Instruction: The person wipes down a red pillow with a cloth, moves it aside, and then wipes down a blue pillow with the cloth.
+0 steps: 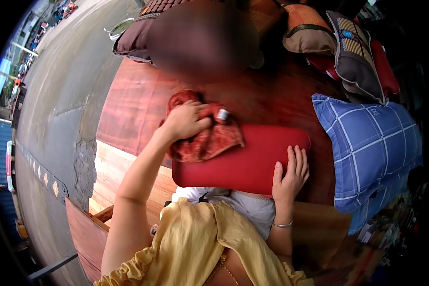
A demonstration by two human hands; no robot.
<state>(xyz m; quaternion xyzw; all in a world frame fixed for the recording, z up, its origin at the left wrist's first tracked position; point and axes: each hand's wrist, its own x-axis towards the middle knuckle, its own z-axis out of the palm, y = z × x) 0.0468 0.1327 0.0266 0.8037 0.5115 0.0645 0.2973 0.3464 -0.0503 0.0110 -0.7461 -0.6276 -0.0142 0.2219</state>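
A smooth red cushion (267,152) with rounded ends lies across my lap. My left hand (188,120) grips a crumpled rust-red cloth (209,140) bunched over the cushion's left part, its fingers curled into the fabric. A small white tag shows on the cloth. At the cushion's right end, my right hand (291,170) rests with fingers outstretched along the red surface, holding nothing. The underside of the cushion is hidden.
A reddish wooden table (133,90) spreads beyond the cushion. On the right lies a blue checked pillow (372,148), with a dark patterned pillow (360,62) and an orange-brown pillow (310,35) behind it. Concrete ground (64,114) runs along the left. The top middle is blurred.
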